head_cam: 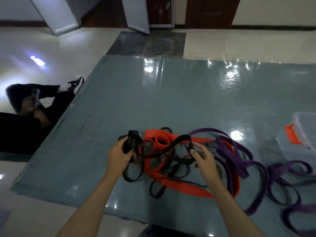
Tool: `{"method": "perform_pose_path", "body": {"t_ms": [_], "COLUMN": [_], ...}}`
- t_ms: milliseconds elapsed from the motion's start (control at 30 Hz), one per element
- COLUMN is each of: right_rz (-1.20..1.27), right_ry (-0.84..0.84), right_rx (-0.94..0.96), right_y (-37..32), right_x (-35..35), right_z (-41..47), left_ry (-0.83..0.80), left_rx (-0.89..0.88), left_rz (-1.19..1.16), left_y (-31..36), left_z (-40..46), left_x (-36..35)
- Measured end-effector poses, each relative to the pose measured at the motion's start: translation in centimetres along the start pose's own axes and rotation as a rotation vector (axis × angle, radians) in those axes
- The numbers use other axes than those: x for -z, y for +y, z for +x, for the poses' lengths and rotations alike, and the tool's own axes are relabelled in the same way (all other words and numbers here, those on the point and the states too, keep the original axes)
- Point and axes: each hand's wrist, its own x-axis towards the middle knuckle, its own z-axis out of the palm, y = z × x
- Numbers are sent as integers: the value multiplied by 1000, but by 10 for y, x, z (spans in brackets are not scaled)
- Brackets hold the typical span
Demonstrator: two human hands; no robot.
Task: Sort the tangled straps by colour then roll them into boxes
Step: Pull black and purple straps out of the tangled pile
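While both hands [118,154] [203,159] grip black strap [172,144]

Person, head-camera view: two forearms visible, both bare from elbow to wrist, no sleeves in frame. Left hand [118,155] and right hand [204,159] bare, ungloved. Short, unpainted fingernails. Remainder of body out of frame.

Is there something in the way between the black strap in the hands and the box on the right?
Yes. The black strap, held by the left hand and right hand, is tangled with red straps. Loose purple straps lie on the mat between it and the clear box.
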Motion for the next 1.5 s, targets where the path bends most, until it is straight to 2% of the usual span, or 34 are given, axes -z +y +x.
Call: {"method": "perform_pose_path", "body": {"t_ms": [133, 300, 467, 567, 667, 800, 900, 967, 1067, 1233, 1367, 1500], "right_rz": [-45, -161, -460, -606, -669, -744, -876, -897, -882, -778, -757, -894], "right_ry": [-82, -203, -299, -353, -372, -271, -19, 64, -8, -87, -62, -81], "right_rx": [67, 123, 161, 161, 156, 127, 165, 197, 204, 159, 41, 99], "right_y": [-2, 11, 20, 20, 21, 16, 16, 18, 24, 28, 30, 24], "right_x": [-35, -79, -110, -129, -148, -165, -166, -166, -177, -214, -242, -252], "right_z": [8, 15, 16, 12, 14, 7, -4, -10, -16, -12, -7, 4], "left_ry": [-60, -176, -394, -381, -184, -113, -186, -297, -469, -649, -655, -605], "left_rx": [296, 426, 506, 460, 490, 521, 521, 491, 410, 310, 359, 363], "left_rz": [-61, -49, -330, -341, -352, -422, -550, -602, -641, -624, -660, -590], "left_y": [-38, -89, -59, -53, -51, -53, -63, -71, -85, -101, -90, -89], "left_z": [4, 24, 30, 33, 34, 36, 37, 33, 24, 26, 37, 44], "left_x": [5, 3, 5, -14, -26, -27, -25, -22, -12, 11, 21, 18]}}
